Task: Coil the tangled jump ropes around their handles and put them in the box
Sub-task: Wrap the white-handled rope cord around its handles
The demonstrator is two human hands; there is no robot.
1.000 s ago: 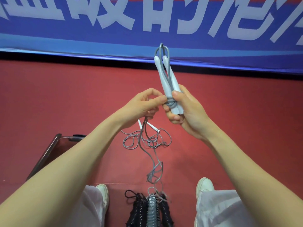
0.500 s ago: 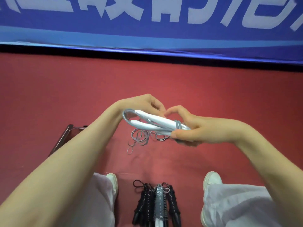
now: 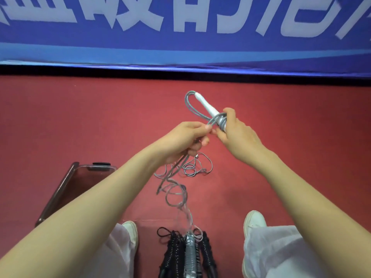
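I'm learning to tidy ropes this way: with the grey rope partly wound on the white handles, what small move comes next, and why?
Probably the left hand should carry the grey rope it pinches round the white handles for another turn, while the right hand grips them. Only a few turns sit there, and much rope hangs loose toward the floor.

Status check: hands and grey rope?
Right hand grips white handles, few turns wound. Left hand pinches grey rope; rest hangs tangled. Box on floor, left, partly behind forearm.

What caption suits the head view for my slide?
Right hand grips the white handles; left hand pinches the grey rope looped around them.
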